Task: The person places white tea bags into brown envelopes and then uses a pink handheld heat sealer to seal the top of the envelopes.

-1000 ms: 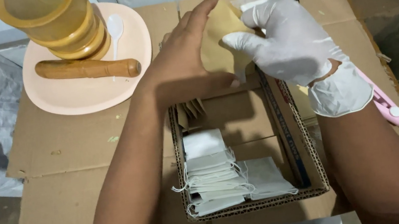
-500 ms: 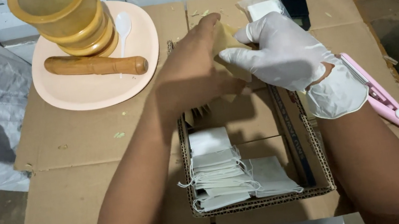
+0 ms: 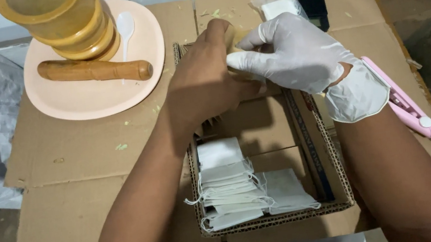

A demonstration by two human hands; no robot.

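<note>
Left hand: the bare left hand [image 3: 204,83] is curled over a small tan packet [image 3: 241,36] at the far end of the cardboard tray [image 3: 275,217]; its fingers are bent around the packet's near edge, though how firmly they press cannot be told.
Right hand: the gloved right hand [image 3: 296,52] pinches the same packet from the 3 o'clock side, thumb and forefinger closed on it.
Packet: held between both hands over the 12 o'clock end of the tray, mostly hidden by them.
Risk, spill: if either pinch loosens while the packet is open, its contents could likely drop into the tray or onto the cardboard sheet [image 3: 90,157], where green flecks already lie.
Risk, glove: the loose cuff of the glove might snag on the tray's raw edge.
Risk, knock: the pink tool [image 3: 404,107] sits just beside the right forearm at 3 o'clock, so an elbow shift could push it off the sheet.
Risk, stack: the yellow bowls [image 3: 64,24] at 11 o'clock stand tall on the plate [image 3: 97,93] and could tip if bumped.
Count, hands: two, one gloved.
Count, white bags [image 3: 230,184]: a fanned pile in the tray at 6 o'clock, too overlapped to count exactly.
Count, bowls: at least three stacked.
Count, plate: one.
Count, wooden pestle [image 3: 94,71]: one.
Count, white spoon [image 3: 124,26]: one.
Count, clear pouch [image 3: 278,6]: one, at 12 o'clock.
</note>
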